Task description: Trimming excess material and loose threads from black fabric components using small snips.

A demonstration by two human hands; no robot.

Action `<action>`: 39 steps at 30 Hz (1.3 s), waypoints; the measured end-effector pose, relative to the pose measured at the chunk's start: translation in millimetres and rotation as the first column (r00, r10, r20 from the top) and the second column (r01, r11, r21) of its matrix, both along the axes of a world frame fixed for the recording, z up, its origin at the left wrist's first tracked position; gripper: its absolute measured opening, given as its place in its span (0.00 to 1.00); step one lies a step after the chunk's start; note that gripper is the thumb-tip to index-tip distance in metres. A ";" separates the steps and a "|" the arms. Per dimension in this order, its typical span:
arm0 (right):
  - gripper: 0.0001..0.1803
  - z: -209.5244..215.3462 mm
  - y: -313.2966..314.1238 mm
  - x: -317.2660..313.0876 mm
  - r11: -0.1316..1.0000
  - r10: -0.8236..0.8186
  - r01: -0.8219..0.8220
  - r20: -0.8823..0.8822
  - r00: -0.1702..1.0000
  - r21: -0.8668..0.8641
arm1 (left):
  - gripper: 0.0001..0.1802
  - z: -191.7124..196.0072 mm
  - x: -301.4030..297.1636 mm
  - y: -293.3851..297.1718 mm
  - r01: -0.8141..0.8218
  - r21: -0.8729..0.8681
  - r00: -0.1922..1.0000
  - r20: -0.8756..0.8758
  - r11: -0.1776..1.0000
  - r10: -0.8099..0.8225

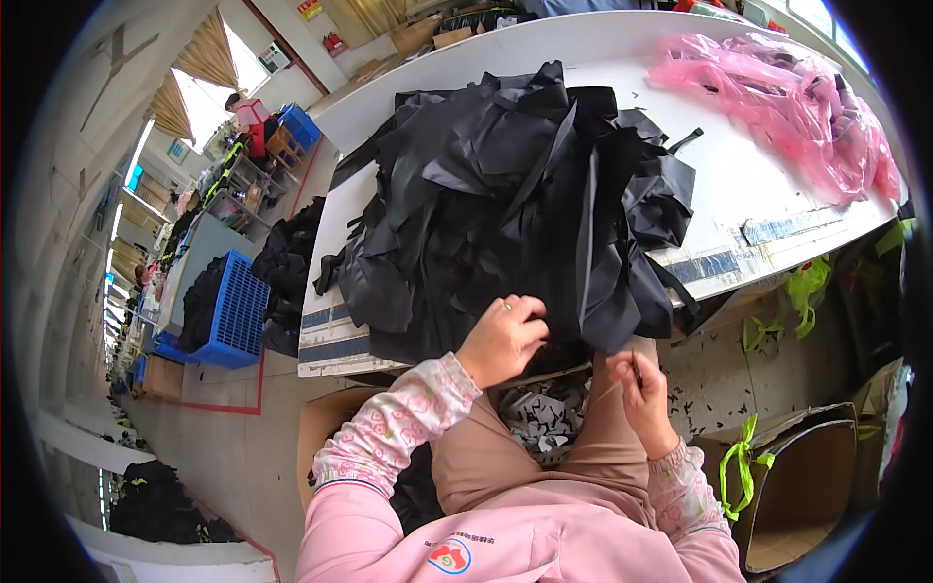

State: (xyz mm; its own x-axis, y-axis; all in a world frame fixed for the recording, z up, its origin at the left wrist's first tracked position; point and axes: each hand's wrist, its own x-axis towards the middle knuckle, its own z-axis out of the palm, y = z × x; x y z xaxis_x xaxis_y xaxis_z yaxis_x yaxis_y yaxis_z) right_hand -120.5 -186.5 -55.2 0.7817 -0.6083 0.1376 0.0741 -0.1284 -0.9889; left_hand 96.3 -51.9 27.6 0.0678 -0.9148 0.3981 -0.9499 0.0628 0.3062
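A large heap of black fabric pieces (486, 194) covers the middle of the white table and hangs over its front edge. At that hanging edge, my left hand (503, 340) has its fingers curled together on the black fabric; the fingertips are partly hidden. My right hand (641, 394) is closed in front of the table, just below the heap's lower right corner, above my right thigh. A small, thin dark object (637, 365) pokes out between its thumb and fingers, too small to name.
Pink plastic bags (777, 107) lie on the table (719, 233) at the far right. Below, between my knees, are pale scraps (544, 418). An open cardboard box (802, 496) with a lime-green strap (741, 466) stands at right. Left are a blue crate (233, 311) and more black fabric (290, 262).
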 end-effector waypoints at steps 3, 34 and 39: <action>0.10 32.1 -1.5 19.1 0.987 -0.119 0.128 0.094 0.989 -0.097 | 0.07 -12.8 -24.2 18.2 0.067 0.027 0.997 -0.024 0.997 -0.067; 0.07 76.0 27.6 20.4 0.909 0.203 -0.264 0.209 0.957 0.323 | 0.16 -44.9 -77.7 66.9 -0.185 0.140 0.140 -0.976 0.973 0.167; 0.07 64.5 12.6 21.3 0.996 0.015 -0.019 0.046 0.999 0.082 | 0.14 -40.0 -72.7 71.2 -0.086 0.085 -0.268 -0.962 0.993 0.059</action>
State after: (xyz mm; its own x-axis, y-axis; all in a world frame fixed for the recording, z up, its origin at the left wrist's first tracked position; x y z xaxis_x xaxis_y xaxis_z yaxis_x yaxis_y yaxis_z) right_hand -99.2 -174.0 9.3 0.7863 -0.6055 0.1234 0.1210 -0.0450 -0.9916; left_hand 23.6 19.3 -12.4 0.4428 -0.8619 -0.2470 0.5431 0.0386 0.8388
